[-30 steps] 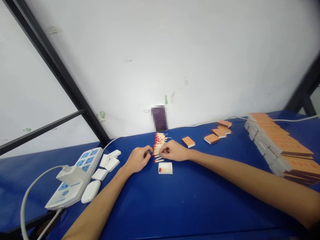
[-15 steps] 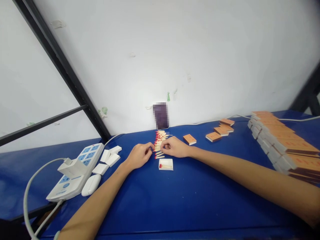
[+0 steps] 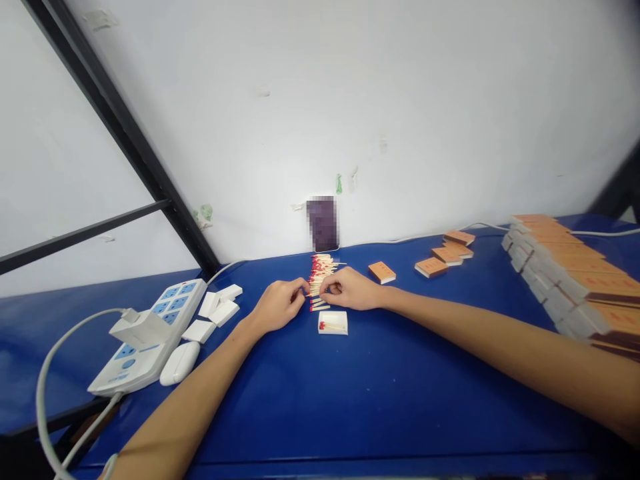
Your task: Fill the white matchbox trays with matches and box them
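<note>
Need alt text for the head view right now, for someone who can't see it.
Both hands, left hand and right hand, pinch at a pile of red-tipped matches on a blue table, with an open white matchbox tray just in front. Orange matchboxes are stacked at right; a power strip lies at left.

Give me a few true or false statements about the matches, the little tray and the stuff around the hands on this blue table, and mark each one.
1. Both hands touch the row of matches. True: the left hand and the right hand meet at the matches.
2. The open white tray is packed full of matches. False: only a few matches lie in it.
3. The power strip lies to the person's left. True.
4. The closed orange matchboxes are stacked on the person's left. False: they are stacked on the right of the table.
5. The matches have blue heads. False: the heads are red.
</note>
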### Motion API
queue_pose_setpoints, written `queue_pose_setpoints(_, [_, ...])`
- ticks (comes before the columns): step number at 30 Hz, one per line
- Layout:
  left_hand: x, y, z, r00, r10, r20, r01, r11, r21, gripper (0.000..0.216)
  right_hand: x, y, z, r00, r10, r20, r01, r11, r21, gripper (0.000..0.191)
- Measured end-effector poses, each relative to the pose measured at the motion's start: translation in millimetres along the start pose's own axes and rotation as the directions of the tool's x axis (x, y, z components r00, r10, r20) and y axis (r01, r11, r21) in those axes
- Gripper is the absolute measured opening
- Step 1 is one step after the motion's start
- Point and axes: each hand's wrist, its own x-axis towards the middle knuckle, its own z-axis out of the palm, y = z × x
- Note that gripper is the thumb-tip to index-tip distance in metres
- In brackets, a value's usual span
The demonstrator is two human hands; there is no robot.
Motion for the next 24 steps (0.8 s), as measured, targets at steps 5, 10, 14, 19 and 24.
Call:
queue_pose_setpoints(5, [0.2, -0.2, -0.3, 1.000, 0.002, 0.003, -0.001, 1.000, -0.021, 0.021, 0.2, 0.6, -0.3, 1.000, 0.019, 0.015, -0.019, 1.000, -0.005, 0.011])
queue_pose_setpoints(10, [0.2, -1.2, 1.1, 1.000, 0.000, 0.001, 0.000, 1.000, -0.029, 0.021, -0.2, -0.3, -1.3, 0.999, 0.025, 0.030, -0.025, 1.000, -0.003, 0.012])
queue_pose_setpoints(14, [0.1, -2.2, 2.1, 1.000, -0.003, 0.005, 0.003, 1.000, -0.018, 0.021, -0.4, -0.3, -1.2, 0.999, 0.018, 0.031, -0.018, 1.000, -0.001, 0.011])
queue_pose_setpoints(19, [0.1, -2.1, 1.9, 1.000, -0.012, 0.009, 0.012, 1.000, -0.013, 0.020, -0.5, 0.3, -0.7, 1.000, 0.001, 0.022, -0.001, 1.000, -0.009, 0.009])
queue_pose_setpoints(24, [-0.7, -1.6, 1.5, 1.000, -0.016, 0.016, 0.016, 1.000, -0.014, 0.020, -0.5, -0.8, -0.8, 0.999, 0.014, 0.036, -0.014, 1.000, -0.003, 0.007])
